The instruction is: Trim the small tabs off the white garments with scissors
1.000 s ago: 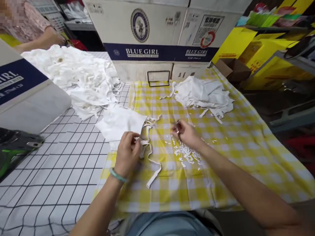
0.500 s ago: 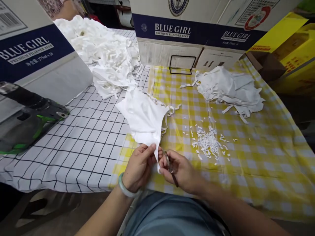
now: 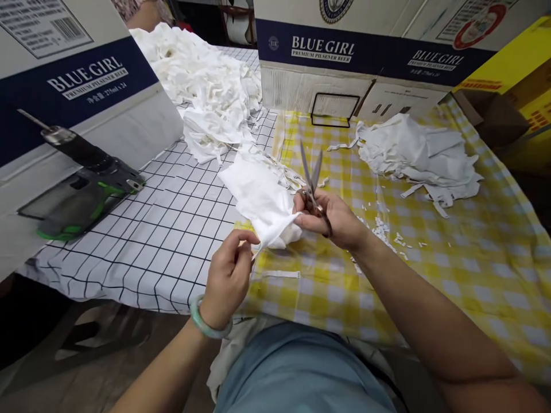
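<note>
A white cloth garment (image 3: 262,192) with thin straps lies stretched between my two hands over the near part of the table. My left hand (image 3: 230,275), with a pale green bangle at the wrist, is closed on its lower corner. My right hand (image 3: 344,223) has scissors (image 3: 311,172) hooked in it, blades parted and pointing away from me. The thumb and a finger of that hand also pinch the garment's right edge. Just below the cloth, a short white strap (image 3: 282,274) rests on the yellow checked cover.
White garments are heaped at the back left (image 3: 198,69), with another pile (image 3: 419,152) on the right. White snippets (image 3: 382,229) lie partly behind my right forearm. A cordless drill (image 3: 86,172) stands left, beside a beer carton (image 3: 107,103). Another carton (image 3: 318,86) and a wire stand (image 3: 334,110) are behind.
My right hand has risen away from my left, turning the scissors so their parted blades point up. The garment's edge is now drawn out between the hands. The view has shifted left.
</note>
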Motion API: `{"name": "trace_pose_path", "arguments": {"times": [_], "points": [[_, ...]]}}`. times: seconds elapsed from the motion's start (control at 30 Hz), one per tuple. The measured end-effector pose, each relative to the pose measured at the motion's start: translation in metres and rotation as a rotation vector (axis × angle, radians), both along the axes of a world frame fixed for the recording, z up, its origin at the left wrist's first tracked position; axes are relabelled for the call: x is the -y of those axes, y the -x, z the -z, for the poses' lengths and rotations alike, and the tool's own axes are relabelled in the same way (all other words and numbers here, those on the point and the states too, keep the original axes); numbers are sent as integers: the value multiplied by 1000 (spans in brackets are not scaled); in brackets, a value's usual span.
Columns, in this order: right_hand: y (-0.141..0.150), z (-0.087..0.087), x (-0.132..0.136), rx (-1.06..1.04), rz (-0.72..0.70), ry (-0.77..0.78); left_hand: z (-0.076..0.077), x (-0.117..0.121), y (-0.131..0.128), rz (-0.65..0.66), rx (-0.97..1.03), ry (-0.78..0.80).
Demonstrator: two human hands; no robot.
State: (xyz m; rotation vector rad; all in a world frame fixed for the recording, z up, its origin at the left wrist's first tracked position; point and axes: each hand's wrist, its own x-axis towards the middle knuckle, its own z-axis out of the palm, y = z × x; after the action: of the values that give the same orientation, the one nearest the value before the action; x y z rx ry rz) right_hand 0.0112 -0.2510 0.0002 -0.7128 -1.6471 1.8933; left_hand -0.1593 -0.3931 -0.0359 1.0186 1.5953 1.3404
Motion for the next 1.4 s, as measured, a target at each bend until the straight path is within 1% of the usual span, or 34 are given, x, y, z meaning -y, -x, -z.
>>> {"name": "trace_pose_path", "arguments": {"times": [0.07, 0.17, 0.23, 0.3, 0.37, 0.43, 0.5, 0.57, 0.63, 0.67, 0.73, 0.77, 0.8, 0.87, 0.93, 0.97, 1.03, 1.1, 1.17, 1.23, 1.3, 1.33, 1.4], "points": [[5, -8, -4, 5, -4, 54, -1, 4, 4, 48, -208, -101], [12, -16, -12, -5, -15, 92, -9, 3, 11, 173, -323, -131], [14, -21, -15, 0, -26, 96, -15, -2, 16, 173, -296, -89], [16, -26, -17, 8, -41, 100, -19, -8, 18, 137, -187, -27], [16, -31, -19, 9, -49, 114, -22, -13, 20, 148, -113, -12], [17, -35, -20, 15, -26, 122, -23, -15, 19, 240, -125, -48], [17, -35, -24, 33, 10, 114, -25, -14, 18, 407, -116, -47], [18, -31, -29, 67, 30, 104, -29, -12, 14, 549, -91, -26], [22, -22, -33, 94, 34, 100, -35, -11, 10, 603, -121, -53], [25, -16, -32, 95, 41, 100, -38, -10, 8, 582, -164, -101], [34, -1, -25, 67, 81, 121, -45, -10, 2, 468, -256, -223], [40, 6, -18, 42, 112, 154, -48, -11, -2, 405, -269, -276], [47, 14, -10, 18, 145, 199, -50, -12, -6, 353, -238, -306], [58, 28, 10, -8, 200, 285, -52, -17, -15, 291, -40, -285], [59, 37, 26, -10, 237, 321, -48, -23, -26, 240, 222, -204], [54, 38, 31, -8, 260, 316, -44, -26, -31, 206, 321, -167], [33, 37, 35, 21, 314, 244, -34, -31, -42, 154, 419, -132], [1, 29, 35, 132, 340, 90, -23, -34, -52, 161, 433, -126], [-33, 20, 39, 339, 304, -115, -13, -34, -62, 200, 421, -91], [-59, 13, 49, 531, 252, -293, -4, -34, -71, 245, 366, -51], [-75, 11, 63, 663, 230, -410, 3, -33, -79, 289, 245, -42], [-80, 12, 69, 705, 229, -436, 6, -33, -83, 309, 176, -56], [-87, 14, 79, 761, 234, -435, 12, -33, -89, 348, 71, -87]]}}
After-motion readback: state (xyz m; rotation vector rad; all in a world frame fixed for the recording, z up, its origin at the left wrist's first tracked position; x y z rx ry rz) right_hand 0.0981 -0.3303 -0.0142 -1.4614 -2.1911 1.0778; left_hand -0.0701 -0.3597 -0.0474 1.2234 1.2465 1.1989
